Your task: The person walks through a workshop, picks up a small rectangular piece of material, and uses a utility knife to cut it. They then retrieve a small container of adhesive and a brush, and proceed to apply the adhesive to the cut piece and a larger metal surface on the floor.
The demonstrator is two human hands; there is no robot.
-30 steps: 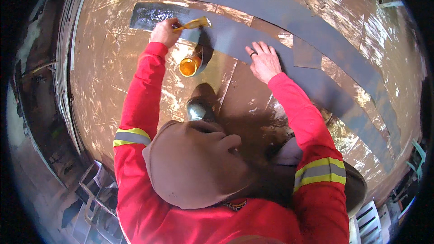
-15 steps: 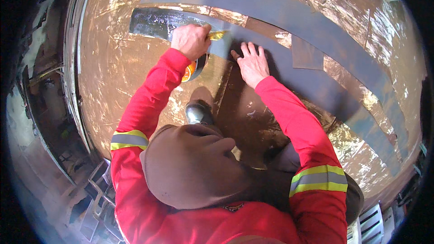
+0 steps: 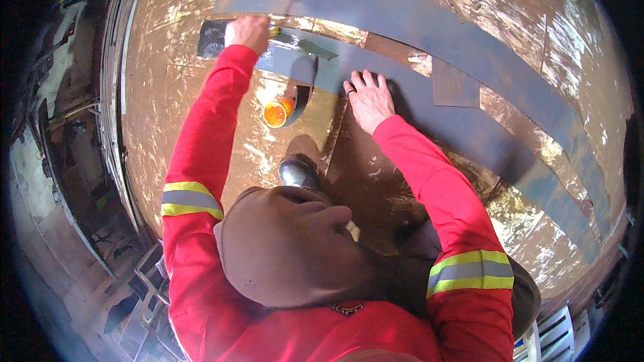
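At twelve o'clock of the brown hood (image 3: 282, 241), I see both hands on grey bands painted across a glossy brown surface (image 3: 181, 94).

The left hand (image 3: 247, 32) at eleven o'clock is curled shut round a brush handle, only a yellow tip (image 3: 274, 30) showing past the knuckles; it sits on the wet dark end (image 3: 213, 39) of the lower grey band (image 3: 416, 104). The right hand (image 3: 369, 97) at one o'clock lies flat, fingers spread, pressed on that same band, holding nothing. Between the hands, slightly nearer me, stands a small round can (image 3: 276, 114) with orange inside, just beside a dark boot toe (image 3: 298, 174). The upper grey band (image 3: 402, 17) arcs above. Red sleeves carry yellow-and-silver reflective strips (image 3: 191, 200). No labels can be made out.
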